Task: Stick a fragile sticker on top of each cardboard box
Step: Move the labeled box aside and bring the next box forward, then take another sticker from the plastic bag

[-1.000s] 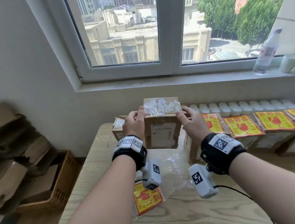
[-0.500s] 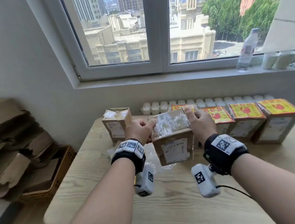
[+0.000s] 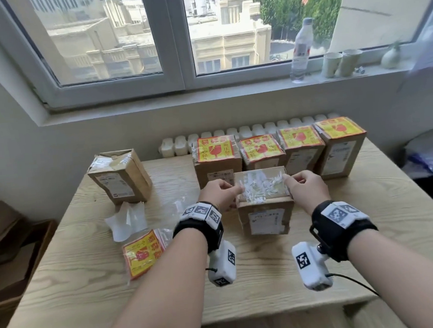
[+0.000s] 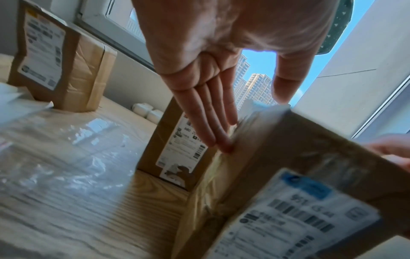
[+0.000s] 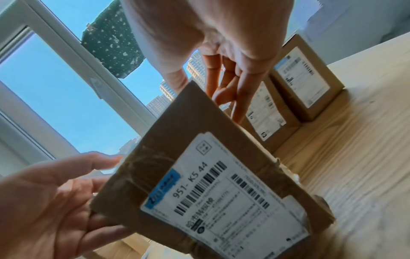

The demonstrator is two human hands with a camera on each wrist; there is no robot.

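Both hands frame an unlabelled cardboard box (image 3: 265, 206) standing upright on the desk (image 3: 385, 218). The left hand (image 3: 219, 194) lies against the box's left side with straight fingers (image 4: 213, 126) flat on the cardboard and the thumb at the top edge. The right hand (image 3: 306, 189) is at the right side, thumb at the top edge and fingers (image 5: 230, 91) extended down the far flank. Neither hand curls round the box; it appears pressed between them, and whether its base rests fully on the desk cannot be told. The box's top carries only torn white label remnants under clear tape.

Step in hand, as judged: positioning this box for labelling. Just beyond the hands stands a row of four labelled boxes (image 3: 281, 148), each topped with a yellow-and-red fragile sticker. Well to the left of the left hand, a second unlabelled box (image 3: 119, 178) waits. The next move calls for freeing a hand, reaching to the sticker pack (image 3: 142, 255) lying on the desk to the left of the left wrist, peeling one sticker, and laying it flat on the box's top. The ragged tape residue may hinder adhesion.

Setting: a pale wood-grain desk below a window (image 3: 169, 33), with a white radiator (image 3: 180, 144) beyond the boxes. Crumpled backing paper (image 3: 126, 221) and clear film lie left of the left hand. A water bottle (image 3: 302, 48) and paper cups (image 3: 342, 62) stand on the sill beyond the right hand.
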